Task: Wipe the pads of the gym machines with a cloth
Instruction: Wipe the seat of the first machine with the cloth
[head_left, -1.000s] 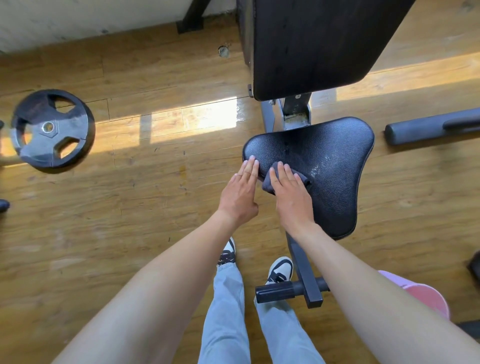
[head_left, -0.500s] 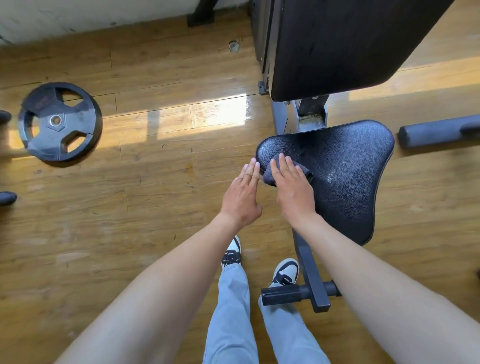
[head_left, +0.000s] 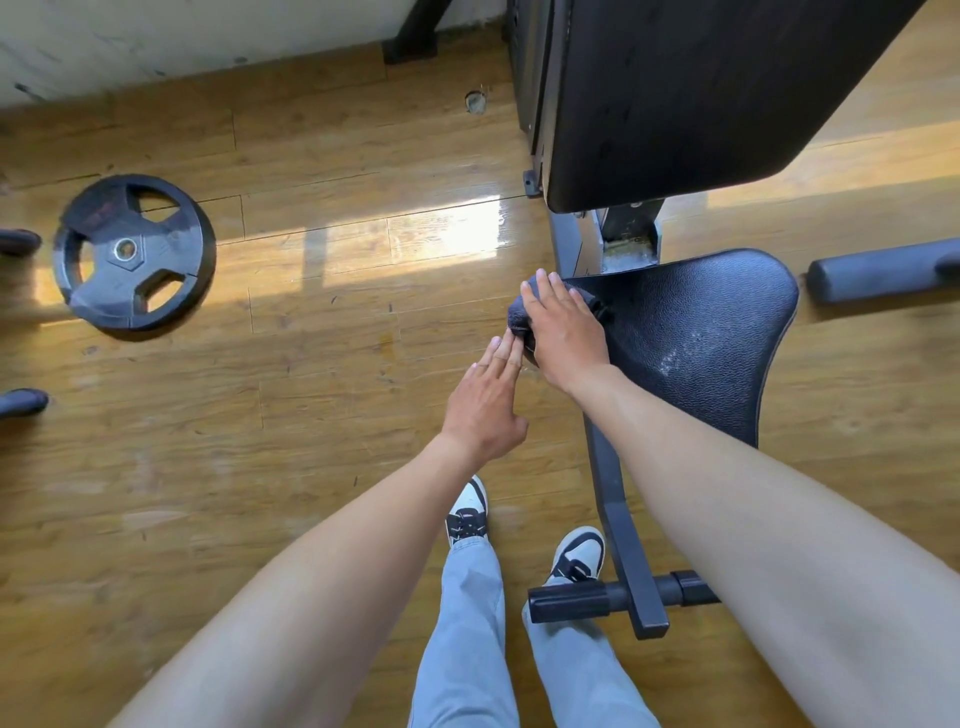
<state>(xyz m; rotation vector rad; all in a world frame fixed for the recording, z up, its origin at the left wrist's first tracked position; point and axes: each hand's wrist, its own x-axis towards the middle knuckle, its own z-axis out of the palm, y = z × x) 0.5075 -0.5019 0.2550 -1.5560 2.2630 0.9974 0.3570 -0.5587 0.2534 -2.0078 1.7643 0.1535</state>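
A black textured seat pad (head_left: 696, 343) of a gym bench sits at the right of centre, with a large black back pad (head_left: 701, 93) rising above it. My right hand (head_left: 563, 330) lies flat with straight fingers on a dark grey cloth (head_left: 519, 314), pressing it onto the seat pad's far left corner. My left hand (head_left: 485, 400) hovers just left of the pad's edge, fingers straight and together, fingertips next to the cloth. Most of the cloth is hidden under my right hand.
A black weight plate (head_left: 132, 252) lies on the wooden floor at the left. The bench's dark metal frame (head_left: 618, 525) and foot bar (head_left: 571, 600) run down beside my shoes. A padded roller (head_left: 878, 273) sticks out at the right. A wall runs along the top left.
My right hand has slid the cloth up and left to the seat pad's far left corner. My left hand has stayed beside the pad's left edge.
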